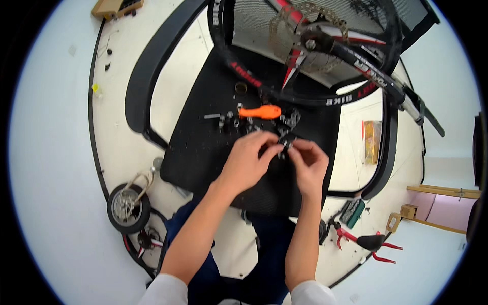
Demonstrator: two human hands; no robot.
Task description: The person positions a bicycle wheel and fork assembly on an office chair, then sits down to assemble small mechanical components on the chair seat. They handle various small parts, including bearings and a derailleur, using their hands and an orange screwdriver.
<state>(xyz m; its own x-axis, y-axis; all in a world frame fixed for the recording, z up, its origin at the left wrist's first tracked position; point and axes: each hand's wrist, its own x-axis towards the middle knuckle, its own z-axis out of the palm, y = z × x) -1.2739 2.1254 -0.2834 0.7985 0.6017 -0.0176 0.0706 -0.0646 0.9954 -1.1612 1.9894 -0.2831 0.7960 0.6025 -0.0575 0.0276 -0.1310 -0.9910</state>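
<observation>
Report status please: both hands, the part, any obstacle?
Left hand and right hand pinch one small black part together. Over black chair seat. Orange-handled screwdriver just beyond.

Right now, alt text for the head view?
Both hands, left hand and right hand, pinch a small dark metal part over a black chair seat. An orange-handled screwdriver and a bicycle wheel lie beyond.

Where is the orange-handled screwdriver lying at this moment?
In the head view, the orange-handled screwdriver lies on the black chair seat, just beyond both hands, among small metal parts and below the bicycle wheel.
</observation>
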